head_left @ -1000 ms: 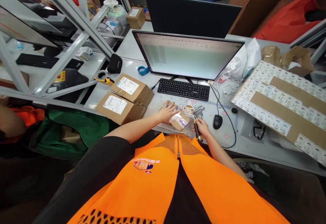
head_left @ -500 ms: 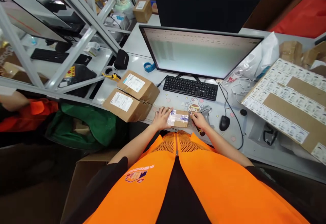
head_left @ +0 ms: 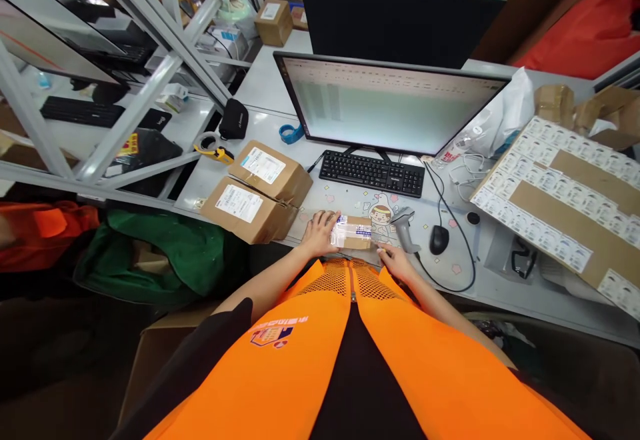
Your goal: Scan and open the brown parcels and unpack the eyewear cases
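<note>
A small taped cardboard box (head_left: pixel 356 235) lies on the desk close to my body, clear tape with blue print across its top. My left hand (head_left: pixel 320 233) grips its left end, fingers over the top edge. At the box's lower right corner, my right hand (head_left: pixel 396 261) is closed round a thin-bladed cutter (head_left: pixel 378 246), mostly hidden in the fingers. Just beyond that hand lies a grey barcode scanner (head_left: pixel 406 228). Two larger labelled cartons (head_left: pixel 267 172) sit side by side to the left of my left hand.
Behind the box stand a black keyboard (head_left: pixel 371 173) and a lit monitor (head_left: pixel 390 107). A mouse (head_left: pixel 439 240) and its cable lie to the right, before a large label-covered cardboard sheet (head_left: pixel 540 207). Blue tape (head_left: pixel 291 134) and a yellow-handled tape dispenser (head_left: pixel 216 151) are at the left.
My right hand has moved down and slightly right along the box's right end, uncovering more of the barcode scanner. My left hand keeps its hold on the box.
</note>
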### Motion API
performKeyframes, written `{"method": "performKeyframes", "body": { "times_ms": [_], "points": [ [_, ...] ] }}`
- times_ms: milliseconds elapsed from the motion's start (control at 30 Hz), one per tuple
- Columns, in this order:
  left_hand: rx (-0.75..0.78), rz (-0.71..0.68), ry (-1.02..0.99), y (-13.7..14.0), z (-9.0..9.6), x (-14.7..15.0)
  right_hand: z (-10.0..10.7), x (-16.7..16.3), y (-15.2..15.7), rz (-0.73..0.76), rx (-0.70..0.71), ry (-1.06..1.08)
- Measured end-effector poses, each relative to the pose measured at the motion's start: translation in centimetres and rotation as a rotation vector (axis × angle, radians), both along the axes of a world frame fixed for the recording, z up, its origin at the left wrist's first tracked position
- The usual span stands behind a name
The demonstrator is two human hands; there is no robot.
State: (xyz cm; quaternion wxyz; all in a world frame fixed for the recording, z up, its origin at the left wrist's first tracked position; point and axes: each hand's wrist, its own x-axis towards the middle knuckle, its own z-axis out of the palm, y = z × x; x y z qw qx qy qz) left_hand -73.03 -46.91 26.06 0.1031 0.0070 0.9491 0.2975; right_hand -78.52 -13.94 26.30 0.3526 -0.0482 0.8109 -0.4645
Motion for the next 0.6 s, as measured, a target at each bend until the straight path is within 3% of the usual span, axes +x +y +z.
{"method": "performKeyframes", "body": {
  "times_ms": [67,133,300,433,500,600],
  "points": [
    [0.063,-0.038,0.031,-1.5,-0.5,0.3,1.6,-1.3,-0.2,0.017,0.140,0.178],
    [0.128,-0.064,0.064,-3.3,-1.2,0.8,3.8,-2.5,-2.0,0.127,0.306,0.354],
    [0.242,-0.086,0.028,-6.1,-2.9,1.0,8.9,-3.1,-13.1,0.670,0.586,0.555],
    [0.323,-0.087,0.061,-5.8,-3.7,0.6,9.3,-2.0,-20.5,0.931,0.674,0.601],
    [0.338,-0.077,0.077,-5.4,-3.8,0.6,8.7,-1.4,-21.8,0.972,0.712,0.601],
    [0.331,-0.066,0.075,-5.1,-3.6,0.7,8.0,-0.9,-20.8,0.942,0.787,0.576]
  ]
}}
